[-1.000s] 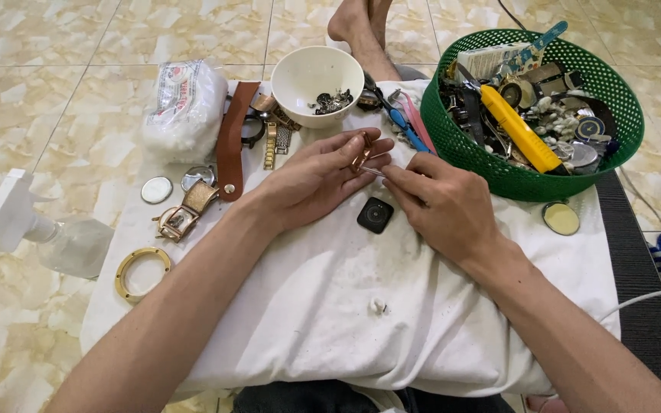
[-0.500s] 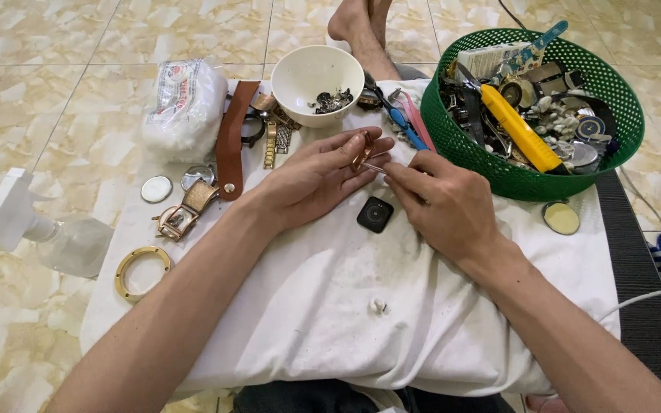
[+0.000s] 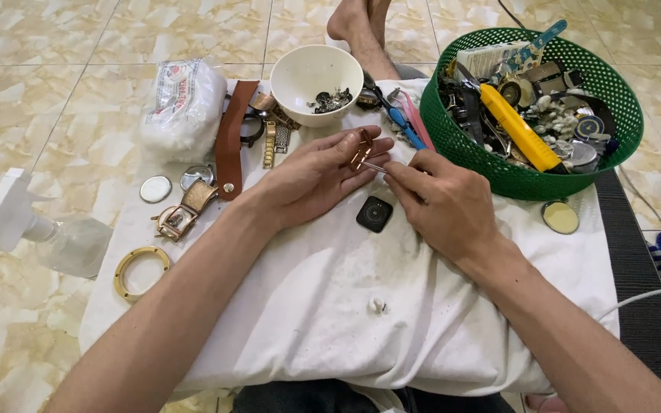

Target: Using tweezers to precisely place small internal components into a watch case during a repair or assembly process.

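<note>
My left hand (image 3: 311, 176) holds a small copper-coloured metal watch part (image 3: 361, 147) between thumb and fingers. My right hand (image 3: 441, 203) grips a thin metal tool (image 3: 374, 165) whose tip touches that part. Both hands hover over a white cloth (image 3: 330, 306). A small black square watch case (image 3: 375, 214) lies on the cloth just below my hands. A white bowl (image 3: 311, 73) with small dark metal pieces stands just beyond them.
A green basket (image 3: 499, 168) full of tools and watch parts, with a yellow-handled tool (image 3: 518, 126), sits at right. Brown strap (image 3: 231, 138), gold watch case (image 3: 181, 214), gold ring (image 3: 141, 269), plastic bag (image 3: 183, 107) and spray bottle (image 3: 40, 229) lie left. A bare foot (image 3: 357, 30) is at top.
</note>
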